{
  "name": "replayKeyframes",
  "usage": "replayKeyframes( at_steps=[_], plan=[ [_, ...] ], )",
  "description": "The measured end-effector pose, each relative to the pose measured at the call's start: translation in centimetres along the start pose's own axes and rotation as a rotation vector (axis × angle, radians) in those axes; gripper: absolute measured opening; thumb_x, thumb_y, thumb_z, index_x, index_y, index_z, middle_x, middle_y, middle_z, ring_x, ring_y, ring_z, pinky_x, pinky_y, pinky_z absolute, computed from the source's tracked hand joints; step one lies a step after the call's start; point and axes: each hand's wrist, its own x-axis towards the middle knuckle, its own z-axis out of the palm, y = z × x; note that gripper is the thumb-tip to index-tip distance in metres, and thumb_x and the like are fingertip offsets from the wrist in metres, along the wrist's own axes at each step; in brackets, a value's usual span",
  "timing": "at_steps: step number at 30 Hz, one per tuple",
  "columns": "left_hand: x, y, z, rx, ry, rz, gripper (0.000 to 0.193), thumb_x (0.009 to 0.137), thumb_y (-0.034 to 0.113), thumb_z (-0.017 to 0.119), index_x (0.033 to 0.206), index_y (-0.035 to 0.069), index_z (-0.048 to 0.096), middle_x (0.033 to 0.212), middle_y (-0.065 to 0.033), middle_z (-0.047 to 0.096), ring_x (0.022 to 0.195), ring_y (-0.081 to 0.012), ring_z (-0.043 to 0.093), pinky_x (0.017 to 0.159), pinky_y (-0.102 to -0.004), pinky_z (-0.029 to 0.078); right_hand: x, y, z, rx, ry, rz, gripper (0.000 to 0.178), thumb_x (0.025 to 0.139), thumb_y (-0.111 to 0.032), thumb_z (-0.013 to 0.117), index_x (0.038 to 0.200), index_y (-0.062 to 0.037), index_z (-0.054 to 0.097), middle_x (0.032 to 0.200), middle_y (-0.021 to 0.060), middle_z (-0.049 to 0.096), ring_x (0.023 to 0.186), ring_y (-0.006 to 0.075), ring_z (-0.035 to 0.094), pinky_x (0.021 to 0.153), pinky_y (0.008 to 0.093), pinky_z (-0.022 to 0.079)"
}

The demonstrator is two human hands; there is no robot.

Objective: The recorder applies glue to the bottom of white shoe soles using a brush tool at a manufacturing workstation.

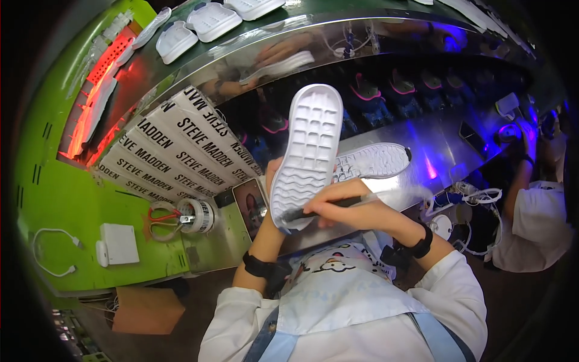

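A white shoe sole (pixel 315 130) stands tilted up before me, its inner face with a grid of hollows and wavy ridges toward me. My left hand (pixel 274 172) is closed around it from behind; most of its fingers are hidden by the sole. My right hand (pixel 344 204) grips a dark-handled brush (pixel 295 213), its tip against the inside of the sole's lower end. A pale, blurred tube-like strip trails from behind this hand to the right. Just right of the held sole, a second white sole (pixel 377 161) lies on the metal bench (pixel 416 142).
At left are a box with black lettering (pixel 181 145), a phone (pixel 248 205), tape rolls (pixel 202 215), red-handled scissors (pixel 163 220) and a white charger (pixel 117 244). Dark shoe uppers (pixel 404 84) line the back. More soles (pixel 211 21) sit on the upper belt. A co-worker's arm (pixel 522 175) is at right.
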Motion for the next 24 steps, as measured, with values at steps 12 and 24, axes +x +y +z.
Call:
replayKeyframes(
  at_steps=[12,24],
  plan=[
    [1.6,0.9,1.2,0.062,0.074,-0.497,0.04,0.083,0.024,0.05,0.109,-0.004,0.059,0.102,-0.0172,0.066,0.087,-0.0219,0.066,0.081,-0.0285,0.052,-1.3,-2.3,-1.4,-0.399,-0.249,-0.345,0.012,0.082,-0.006,0.062,0.092,-0.0003,0.067,0.098,0.0145,0.065,0.089,0.0253,0.064,0.077,0.031,0.051],
    [-0.2,2.4,5.5,0.59,0.4,-0.494,0.036,0.078,0.033,0.063,0.099,0.003,0.064,0.085,-0.0073,0.066,0.069,-0.0115,0.062,0.063,-0.0218,0.05,-4.1,0.0,-5.7,-0.525,-0.191,-0.315,0.016,0.085,-0.009,0.062,0.097,-0.0001,0.067,0.105,0.0131,0.065,0.094,0.0237,0.063,0.079,0.0307,0.049]
  ],
)
